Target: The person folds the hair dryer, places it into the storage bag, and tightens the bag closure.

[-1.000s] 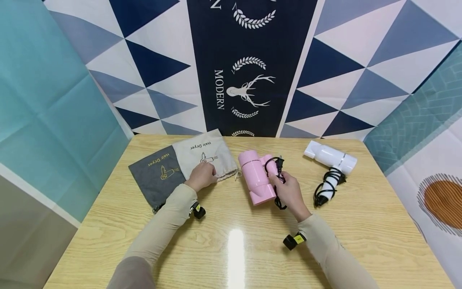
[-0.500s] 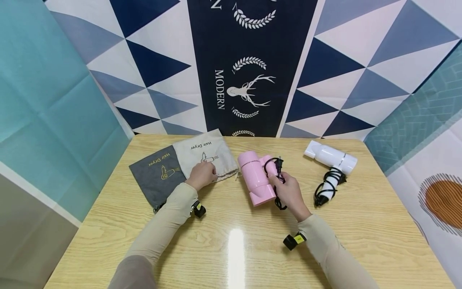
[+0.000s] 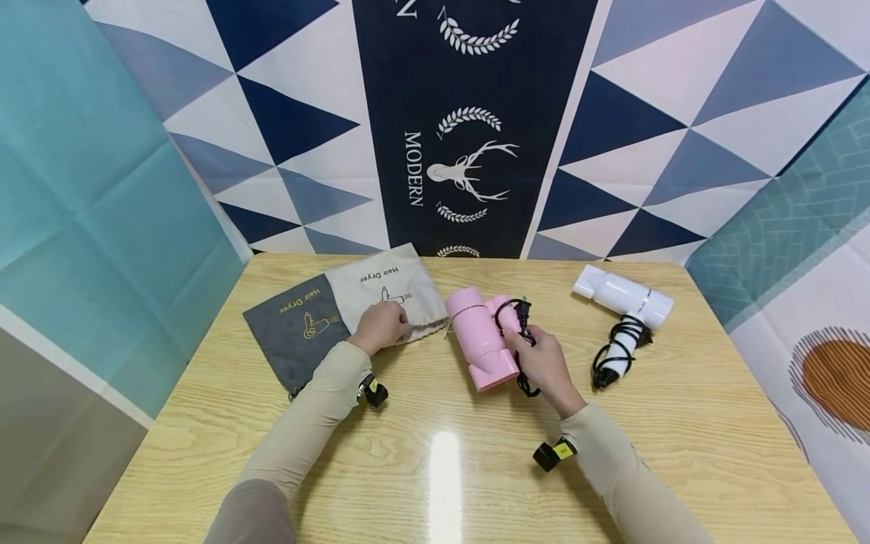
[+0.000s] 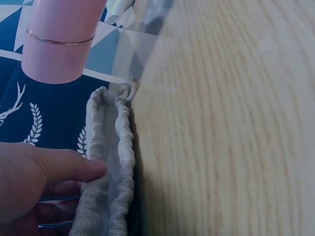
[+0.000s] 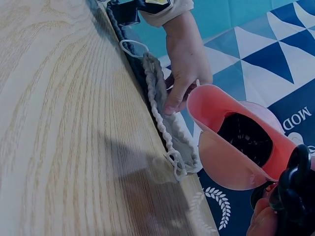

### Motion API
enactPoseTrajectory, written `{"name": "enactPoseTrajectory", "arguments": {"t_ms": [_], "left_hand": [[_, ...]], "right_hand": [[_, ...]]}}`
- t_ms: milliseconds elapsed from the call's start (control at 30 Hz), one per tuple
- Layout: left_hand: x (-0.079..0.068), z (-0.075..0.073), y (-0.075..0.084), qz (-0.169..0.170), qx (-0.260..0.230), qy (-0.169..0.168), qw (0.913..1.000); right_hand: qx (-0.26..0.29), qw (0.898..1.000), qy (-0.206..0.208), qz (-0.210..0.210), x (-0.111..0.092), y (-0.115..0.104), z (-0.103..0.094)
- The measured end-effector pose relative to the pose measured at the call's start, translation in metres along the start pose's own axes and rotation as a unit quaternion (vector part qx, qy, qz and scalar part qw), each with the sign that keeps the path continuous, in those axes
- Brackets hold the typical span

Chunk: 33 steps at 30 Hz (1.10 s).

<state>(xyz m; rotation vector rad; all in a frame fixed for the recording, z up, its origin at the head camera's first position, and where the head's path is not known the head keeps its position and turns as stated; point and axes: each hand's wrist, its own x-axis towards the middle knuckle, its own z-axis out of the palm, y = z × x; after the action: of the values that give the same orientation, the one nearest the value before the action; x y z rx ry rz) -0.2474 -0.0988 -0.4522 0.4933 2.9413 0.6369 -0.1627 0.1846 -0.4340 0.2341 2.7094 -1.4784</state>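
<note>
My left hand (image 3: 383, 326) pinches the upper edge of a light grey drawstring bag (image 3: 418, 283) printed "Hair Dryer". In the left wrist view the bag's gathered mouth (image 4: 126, 162) gapes, with the thumb at its rim. My right hand (image 3: 544, 363) grips a pink hair dryer (image 3: 476, 332) by its handle, which has a black cord (image 3: 528, 385) wound around it. The dryer is held just right of the bag mouth, apart from it. Its pink nozzle (image 5: 226, 164) faces the camera in the right wrist view. The right fingers are partly hidden by the cord there.
A dark grey hair dryer bag (image 3: 282, 332) lies left of the light one, partly under the left forearm. At the back right a white hair dryer (image 3: 621, 295) with a wound black cord rests on the wooden table (image 3: 680, 438). A patterned cloth backdrop (image 3: 462, 91) rises behind.
The pink hair dryer has shifted slightly left and toward me. The left hand has raised the bag's edge a little, so its mouth gapes wider.
</note>
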Motion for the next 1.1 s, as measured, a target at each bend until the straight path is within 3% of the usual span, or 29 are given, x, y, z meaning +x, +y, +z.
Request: {"name": "enactPoseTrajectory", "arguments": {"t_ms": [400,767,1100], "left_hand": [[0.014,-0.006,0.013,-0.007,-0.001,0.037,0.9993],[0.014,-0.010,0.028,-0.030,-0.088,0.058,0.9939],[0.017,-0.015,0.046,-0.032,-0.122,0.073,0.9892]], "right_hand": [[0.015,0.999,-0.028,-0.002,-0.005,-0.003,0.005],[0.025,0.998,-0.051,-0.004,-0.006,-0.004,0.013],[0.019,0.999,-0.051,-0.002,-0.005,-0.004,0.021]]}}
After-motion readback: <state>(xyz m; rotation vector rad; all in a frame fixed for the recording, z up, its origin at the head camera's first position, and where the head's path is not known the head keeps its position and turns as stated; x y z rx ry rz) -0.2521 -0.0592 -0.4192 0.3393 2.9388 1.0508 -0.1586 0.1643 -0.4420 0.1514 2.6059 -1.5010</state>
